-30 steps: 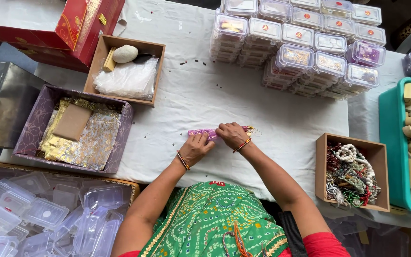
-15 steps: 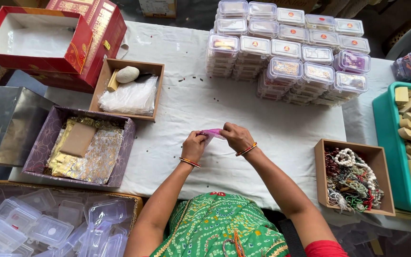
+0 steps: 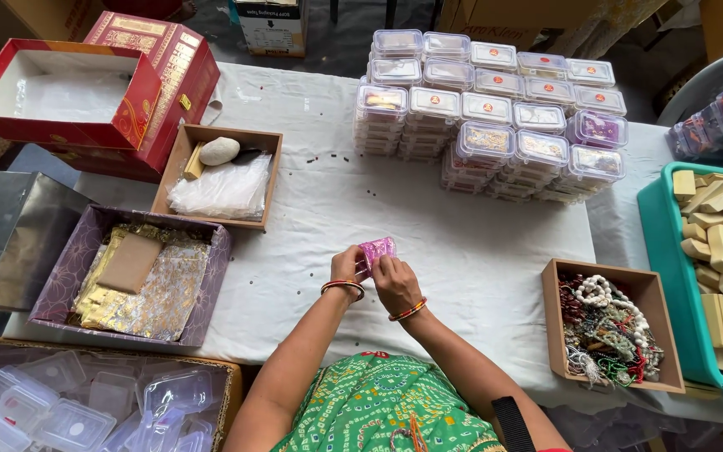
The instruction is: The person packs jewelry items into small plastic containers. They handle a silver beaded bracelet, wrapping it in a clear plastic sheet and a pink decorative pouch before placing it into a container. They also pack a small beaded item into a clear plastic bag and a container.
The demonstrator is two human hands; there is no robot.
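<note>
- Head view: the left hand (image 3: 346, 266) and the right hand (image 3: 396, 283) meet over the white cloth-covered table (image 3: 479, 251), both pinching a small pink pouch (image 3: 376, 250) between their fingertips. The pouch is lifted just above the cloth, held from both sides, with its top edge showing above the fingers.
- Head view, left of the grip: a purple box of gold mesh bags (image 3: 131, 272) lies well apart, and beyond it a wooden tray (image 3: 219, 176) holds clear plastic sheets and a pale stone.
- Head view, far left of the grip and beyond: an open red box (image 3: 85, 88) stands at the table's corner.
- Head view, beyond the grip: stacks of clear lidded containers (image 3: 495, 113), some filled with coloured goods.
- Head view, right of the grip: a wooden box of beaded strings (image 3: 612, 322), and past it a teal tray of pale wooden blocks (image 3: 717, 243).
- Head view, nearer than the grip and to the left: a carton of empty clear containers (image 3: 85, 402).
</note>
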